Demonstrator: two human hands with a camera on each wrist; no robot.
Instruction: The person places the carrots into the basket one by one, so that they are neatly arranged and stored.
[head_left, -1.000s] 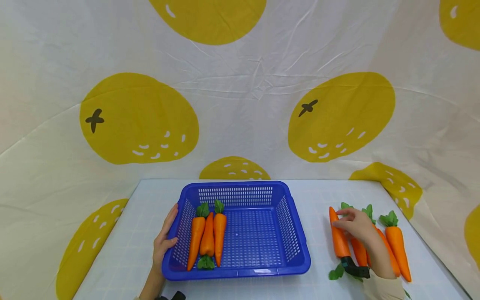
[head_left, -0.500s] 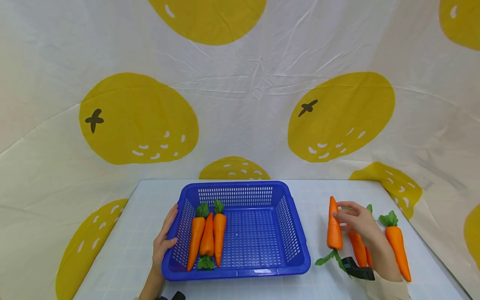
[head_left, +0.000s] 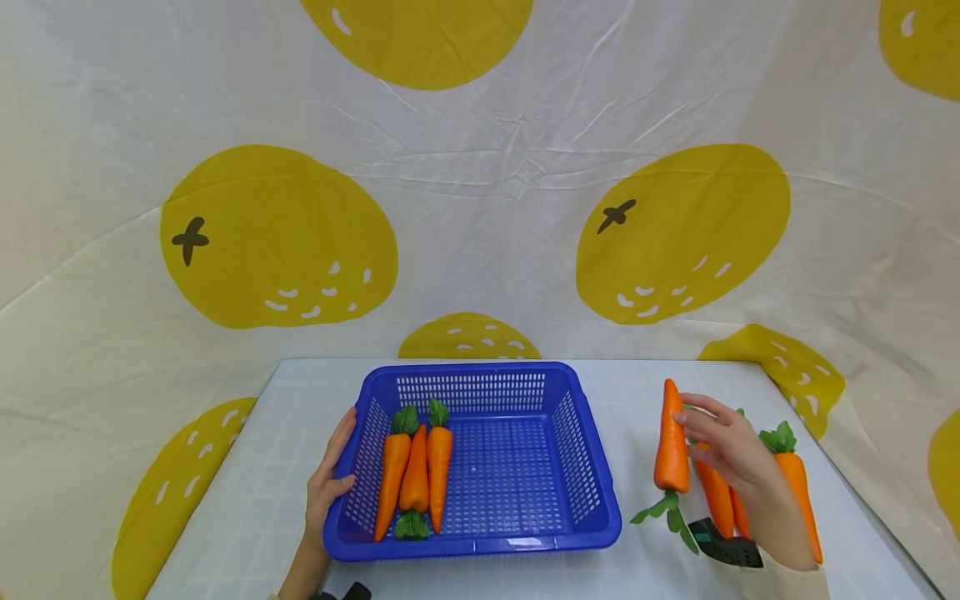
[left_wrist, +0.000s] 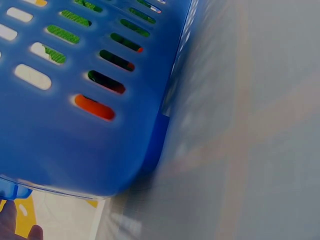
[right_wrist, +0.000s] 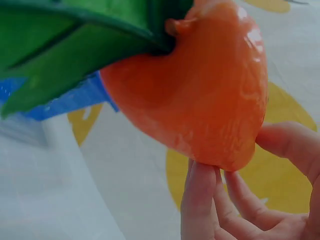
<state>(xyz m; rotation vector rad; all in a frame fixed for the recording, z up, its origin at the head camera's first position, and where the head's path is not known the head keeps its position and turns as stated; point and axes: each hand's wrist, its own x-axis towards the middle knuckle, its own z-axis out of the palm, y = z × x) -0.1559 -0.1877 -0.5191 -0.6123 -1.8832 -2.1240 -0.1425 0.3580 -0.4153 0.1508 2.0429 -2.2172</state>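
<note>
Holding carrot [head_left: 671, 454] between basket [head_left: 420, 551] and carrots [head_left: 717, 498]

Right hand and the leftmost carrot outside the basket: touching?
Touching. The right wrist view shows it: the right hand has its thumb and fingers against the carrot, no gap.

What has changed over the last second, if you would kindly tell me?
The right hand has lifted the carrot it pinches from beside the other carrots on the table. The left hand against the blue plastic basket, and the three carrots inside, stayed as they were.
</note>
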